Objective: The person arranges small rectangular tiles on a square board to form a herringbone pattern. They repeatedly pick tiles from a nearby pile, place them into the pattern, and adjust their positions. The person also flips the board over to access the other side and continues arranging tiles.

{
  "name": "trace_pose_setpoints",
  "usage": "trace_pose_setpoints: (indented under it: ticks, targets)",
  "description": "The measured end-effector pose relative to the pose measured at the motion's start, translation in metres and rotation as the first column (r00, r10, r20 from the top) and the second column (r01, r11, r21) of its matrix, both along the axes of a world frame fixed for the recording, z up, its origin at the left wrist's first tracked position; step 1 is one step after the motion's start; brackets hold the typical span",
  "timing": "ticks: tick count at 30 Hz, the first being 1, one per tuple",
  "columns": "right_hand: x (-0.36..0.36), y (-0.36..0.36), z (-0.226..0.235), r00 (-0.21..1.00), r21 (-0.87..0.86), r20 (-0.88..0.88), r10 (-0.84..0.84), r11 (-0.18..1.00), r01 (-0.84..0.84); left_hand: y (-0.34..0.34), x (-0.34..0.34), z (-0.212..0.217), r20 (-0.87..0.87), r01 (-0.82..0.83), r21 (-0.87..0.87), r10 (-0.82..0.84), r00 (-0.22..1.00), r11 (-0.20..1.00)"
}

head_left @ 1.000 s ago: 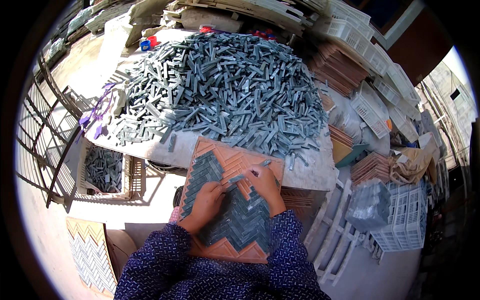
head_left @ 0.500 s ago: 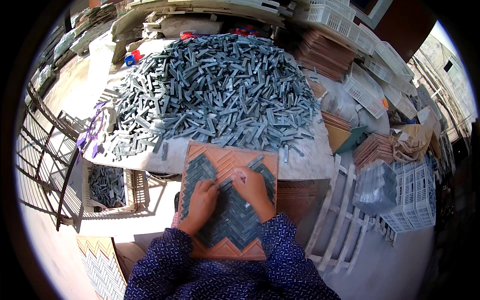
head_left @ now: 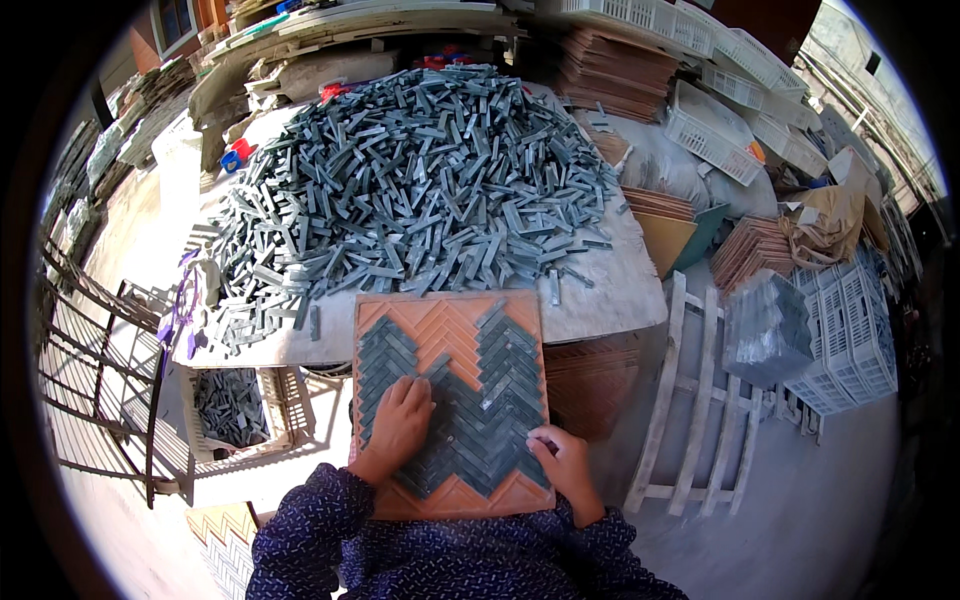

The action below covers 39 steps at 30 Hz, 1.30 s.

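An orange moulded tray point(head_left: 447, 307) with herringbone grooves lies in front of me, its near part against my clothing. Dark grey-green stone strips point(head_left: 470, 440) fill much of it in a zigzag; orange grooves show at the top middle and along the bottom. My left hand point(head_left: 400, 418) rests over the left half of the strips, fingers curled and closed, close to a strip's end at the middle. What it holds, if anything, is hidden. At the tray's right edge, my right hand point(head_left: 562, 455) is closed with thumb and forefinger together; I cannot make out anything between them.
A big heap of loose stone strips point(head_left: 400, 180) covers the table point(head_left: 610, 290) beyond the tray. Below left stands a crate point(head_left: 275, 400) of strips. At right are a pale slatted wooden frame point(head_left: 690, 400), a wrapped stack point(head_left: 765, 325) and white crates point(head_left: 850, 340). A metal railing point(head_left: 100, 370) curves at left.
My right hand has moved from the upper middle of the tray down to its right edge. My left hand stays over the left half, still closed. The whole view has shifted slightly.
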State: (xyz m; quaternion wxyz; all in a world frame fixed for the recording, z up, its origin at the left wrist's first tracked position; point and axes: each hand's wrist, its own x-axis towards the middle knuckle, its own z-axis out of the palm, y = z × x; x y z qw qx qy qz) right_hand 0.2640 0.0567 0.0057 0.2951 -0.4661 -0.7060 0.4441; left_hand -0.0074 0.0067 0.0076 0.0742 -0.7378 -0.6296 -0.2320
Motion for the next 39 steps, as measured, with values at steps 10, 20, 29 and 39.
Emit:
trace_pose_setpoints:
  ticks: [10, 20, 29, 39]
  targets:
    - [-0.006, -0.003, 0.012, 0.998, 0.146, -0.011, 0.061, 0.988, -0.059, 0.011, -0.002, 0.003, -0.030, -0.067, -0.234, 0.062, 0.998, 0.970]
    - [0.001, -0.002, 0.023, 0.999, 0.142, -0.038, 0.037, 0.989, -0.031, 0.014, 0.015, -0.002, -0.052, -0.157, -0.419, 0.149, 0.988, 0.894]
    - [-0.004, -0.004, 0.030, 0.998, 0.168, -0.047, 0.045, 0.985, -0.036, 0.009, 0.017, -0.009, -0.059, -0.231, -0.362, 0.225, 0.973, 0.903]
    - [-0.012, -0.009, 0.029, 0.995, 0.125, 0.017, 0.102, 0.987, -0.103, -0.027, 0.038, -0.010, 0.017, -0.269, -0.370, 0.296, 0.955, 0.889]
